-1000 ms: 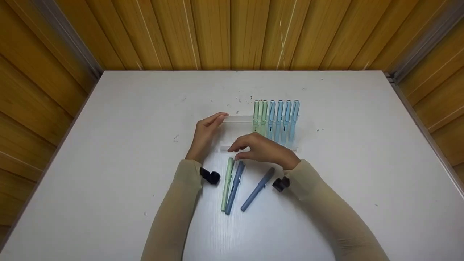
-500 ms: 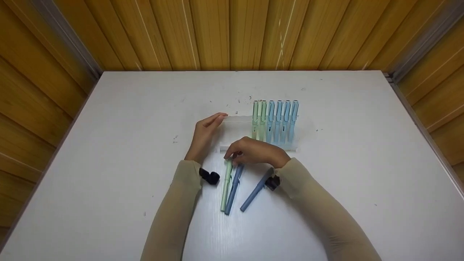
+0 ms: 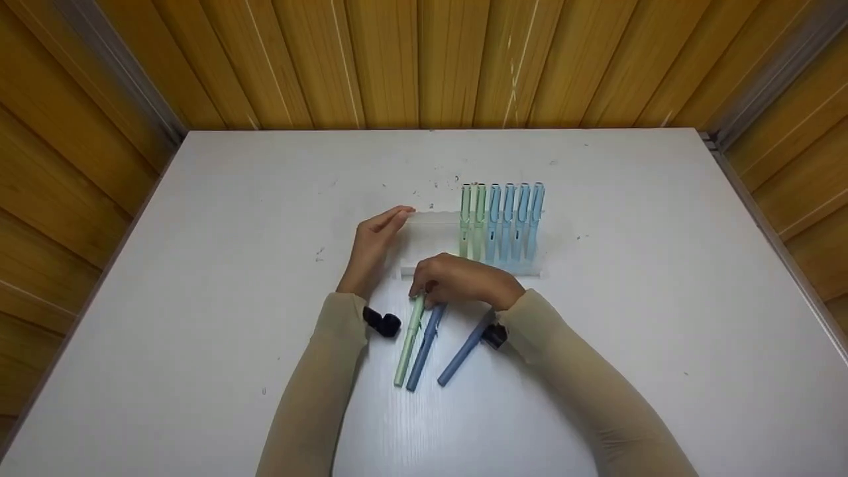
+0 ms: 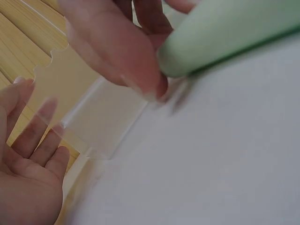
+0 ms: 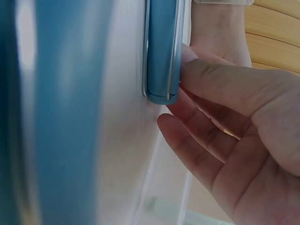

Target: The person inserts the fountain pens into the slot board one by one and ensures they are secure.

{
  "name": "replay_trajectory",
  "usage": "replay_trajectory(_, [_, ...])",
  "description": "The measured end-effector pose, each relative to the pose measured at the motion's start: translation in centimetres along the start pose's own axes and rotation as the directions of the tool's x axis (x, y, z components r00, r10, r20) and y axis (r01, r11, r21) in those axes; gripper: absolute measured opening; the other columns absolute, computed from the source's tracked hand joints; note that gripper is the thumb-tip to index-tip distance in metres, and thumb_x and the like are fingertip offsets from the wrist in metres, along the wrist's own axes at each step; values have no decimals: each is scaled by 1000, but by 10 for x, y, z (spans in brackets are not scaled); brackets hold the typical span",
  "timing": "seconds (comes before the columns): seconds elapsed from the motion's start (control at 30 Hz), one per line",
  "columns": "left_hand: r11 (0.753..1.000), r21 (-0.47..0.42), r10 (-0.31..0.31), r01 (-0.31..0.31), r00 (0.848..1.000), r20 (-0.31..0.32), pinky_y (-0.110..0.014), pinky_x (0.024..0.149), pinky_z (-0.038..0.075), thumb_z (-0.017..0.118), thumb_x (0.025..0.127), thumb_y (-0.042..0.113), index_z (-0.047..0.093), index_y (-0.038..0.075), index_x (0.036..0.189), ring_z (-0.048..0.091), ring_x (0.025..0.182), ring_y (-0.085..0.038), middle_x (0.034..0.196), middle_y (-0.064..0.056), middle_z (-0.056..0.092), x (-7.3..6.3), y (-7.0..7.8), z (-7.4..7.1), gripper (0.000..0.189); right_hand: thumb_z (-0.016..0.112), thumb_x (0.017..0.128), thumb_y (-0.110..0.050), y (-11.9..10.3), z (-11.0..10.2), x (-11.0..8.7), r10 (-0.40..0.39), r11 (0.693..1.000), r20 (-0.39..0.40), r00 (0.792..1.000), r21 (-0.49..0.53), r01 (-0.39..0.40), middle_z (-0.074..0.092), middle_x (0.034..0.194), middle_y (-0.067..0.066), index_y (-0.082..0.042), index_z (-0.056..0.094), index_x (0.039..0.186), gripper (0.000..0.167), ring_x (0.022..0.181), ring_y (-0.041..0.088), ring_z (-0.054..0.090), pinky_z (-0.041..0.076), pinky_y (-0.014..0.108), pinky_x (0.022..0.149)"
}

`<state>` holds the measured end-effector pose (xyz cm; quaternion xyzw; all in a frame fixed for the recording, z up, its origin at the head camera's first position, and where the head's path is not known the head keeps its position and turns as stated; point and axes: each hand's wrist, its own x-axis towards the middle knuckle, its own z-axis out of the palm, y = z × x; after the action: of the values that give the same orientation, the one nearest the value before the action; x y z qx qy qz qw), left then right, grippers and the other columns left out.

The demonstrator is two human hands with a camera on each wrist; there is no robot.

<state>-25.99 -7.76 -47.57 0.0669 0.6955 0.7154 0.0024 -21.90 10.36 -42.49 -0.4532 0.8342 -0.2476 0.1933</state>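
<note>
My left hand (image 3: 377, 248) holds the left end of a clear plastic pen rack (image 3: 434, 237); in the left wrist view its fingers (image 4: 40, 133) show behind the see-through panel. My right hand (image 3: 464, 278) pinches the top end of a light green pen (image 3: 408, 348) lying in front of the rack. Close beside that pen lies a dark blue pen (image 3: 424, 351), its capped end by my right fingers. A second dark blue pen (image 3: 464, 352) lies slanted further right, partly under my right wrist camera. In the right wrist view a clipped blue cap (image 5: 163, 51) overlaps my thumb.
Two green pens (image 3: 479, 215) and several light blue pens (image 3: 509, 215) stand side by side in the right part of the rack. The white table (image 3: 199, 265) extends around it, with wood-look panels (image 3: 391, 66) behind.
My right hand has come down and left from above the loose pens onto the green pen. The green pen's lower end has swung slightly left. My left hand stays on the rack.
</note>
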Motion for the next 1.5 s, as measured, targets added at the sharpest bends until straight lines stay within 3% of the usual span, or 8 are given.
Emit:
replay_trajectory(0.27, [999, -38, 13, -13, 1000, 1, -34, 109, 39, 62, 93, 37, 71, 15, 113, 56, 123, -11, 123, 2, 67, -1, 0, 0, 32, 71, 80, 5, -4, 1, -1, 10, 997, 14, 1000, -73, -9, 67, 100, 7, -8, 76, 102, 26, 89, 17, 60, 52, 31, 83])
replay_trajectory(0.7, [1000, -20, 20, -20, 1000, -5, -32, 110, 38, 63, 92, 38, 71, 16, 113, 56, 122, -9, 122, 3, 67, -1, -1, -1, 32, 73, 84, -10, 7, -6, -3, 14, 999, 45, 999, 41, -16, 70, 100, 4, -9, 73, 107, 23, 87, 11, 59, 50, 24, 80])
replay_trajectory(0.87, [1000, -15, 9, -9, 1000, -6, -33, 111, 36, 63, 92, 39, 71, 13, 114, 54, 124, -10, 123, 1, 67, 0, -1, 0, 35, 71, 87, -13, 13, -10, -5, 30, 993, 47, 998, 114, -35, 71, 105, 5, -9, 72, 110, 23, 94, 12, 63, 53, 27, 86])
replay_trajectory(1.13, [1000, -16, 8, -9, 1000, -10, -35, 111, 36, 63, 92, 38, 71, 12, 113, 54, 124, -11, 122, 0, 67, 2, -1, 1, 35, 70, 89, -15, 22, -17, -12, 56, 959, -2, 998, 280, -53, 70, 111, 7, -6, 70, 113, 26, 99, 16, 66, 53, 32, 93])
replay_trajectory(1.5, [1000, 20, 10, -10, 1000, -6, -36, 112, 37, 62, 92, 42, 72, 18, 113, 55, 123, -9, 121, 5, 68, 2, -2, 1, 34, 71, 88, -17, 34, -22, -17, 159, 873, -117, 980, 480, -84, 68, 115, 8, -4, 68, 115, 30, 102, 19, 65, 51, 36, 98])
